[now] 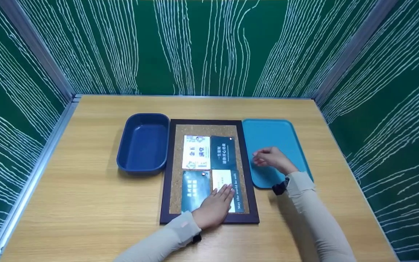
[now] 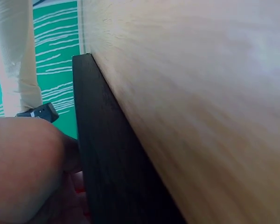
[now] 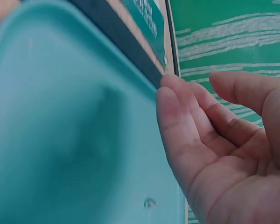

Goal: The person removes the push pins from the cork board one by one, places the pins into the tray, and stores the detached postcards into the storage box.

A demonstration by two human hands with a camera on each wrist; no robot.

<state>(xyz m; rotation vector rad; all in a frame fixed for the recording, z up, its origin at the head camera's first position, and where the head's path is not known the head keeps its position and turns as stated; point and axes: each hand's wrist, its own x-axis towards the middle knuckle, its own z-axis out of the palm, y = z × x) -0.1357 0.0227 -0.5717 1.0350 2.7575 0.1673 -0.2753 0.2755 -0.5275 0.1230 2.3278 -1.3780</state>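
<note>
My left hand (image 1: 215, 207) rests with straight fingers on a white-and-teal card (image 1: 236, 182), at the lower right of a dark-framed corkboard (image 1: 178, 145). A teal card (image 1: 191, 189) lies left of it. Above them are a white patterned card (image 1: 196, 156) and a dark teal card (image 1: 224, 156). Small pins show near the top edges of these other three cards. Over the light blue tray (image 1: 267, 133), my right hand (image 1: 273, 160) has loosely bent fingers. Its thumb stands apart from them, with nothing between, in the right wrist view. A small clear pushpin (image 3: 150, 203) lies in that tray.
A deep dark blue bin (image 1: 144, 145) stands against the corkboard's left side; the light blue tray adjoins its right side. All sit on a wooden table (image 1: 86, 189). Green walls (image 1: 224, 47) with white lines enclose the back and both sides.
</note>
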